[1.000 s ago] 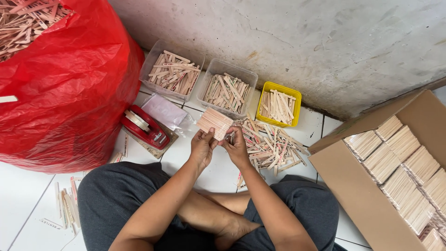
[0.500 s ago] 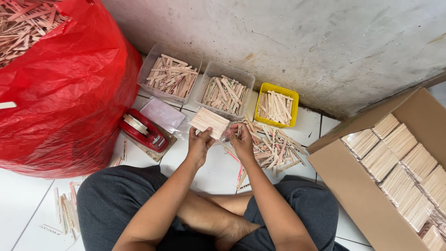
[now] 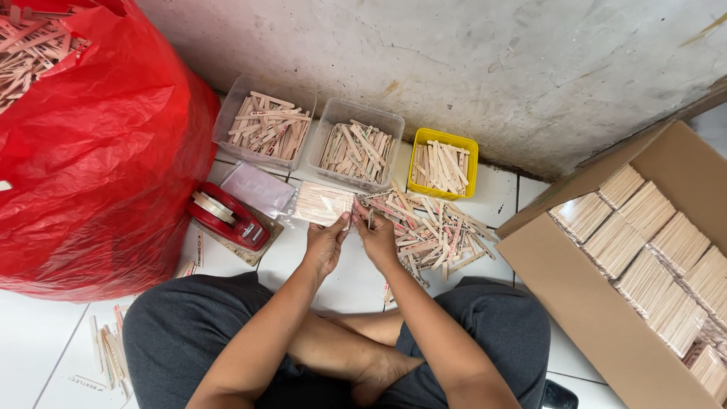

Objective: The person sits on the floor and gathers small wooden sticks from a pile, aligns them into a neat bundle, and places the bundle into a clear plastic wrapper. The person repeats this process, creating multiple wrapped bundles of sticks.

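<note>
the left hand (image 3: 326, 246) pinches the near edge of a flat clear-plastic packet of pale wooden sticks (image 3: 322, 203), thumb and fingers closed on it. the packet lies just beyond the fingertips, its sticks running away from the person toward the wall. the right hand (image 3: 376, 238) sits just beside the left, touching or nearly so, fingers curled at the packet's right corner; whether they actually grip it cannot be told. the left hand has the firmer hold. right of the right fingers spreads a loose heap of wooden sticks (image 3: 432, 227) on the white tiled floor (image 3: 341, 276). left of the left fingers sits a red tape dispenser (image 3: 226, 215). beyond the packet stands a clear plastic tub of sticks (image 3: 358, 150).
</note>
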